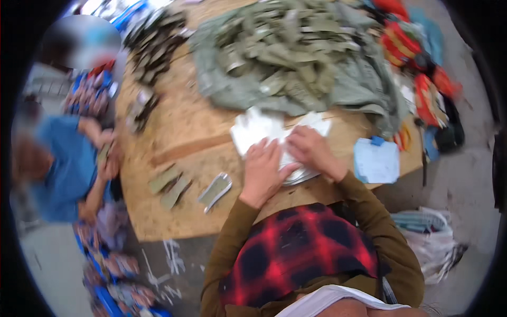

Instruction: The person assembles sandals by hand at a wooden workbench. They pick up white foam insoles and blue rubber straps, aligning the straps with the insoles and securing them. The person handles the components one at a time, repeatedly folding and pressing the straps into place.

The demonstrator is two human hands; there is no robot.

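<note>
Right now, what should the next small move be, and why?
Probably the right hand should draw the far ends of the white pieces together while the left hand steadies them: both hands rest on them, and those ends splay apart unevenly.

The wooden desk [185,113] stood on a grey floor [470,174]; white markings [172,256] lay beside the desk's near left corner.

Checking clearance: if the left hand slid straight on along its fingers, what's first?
The left hand would likely first meet the thin, flat white pieces spread just ahead; beyond, probably the crumpled grey-green sheet. Depth is unclear; it might skim over the pieces.
</note>
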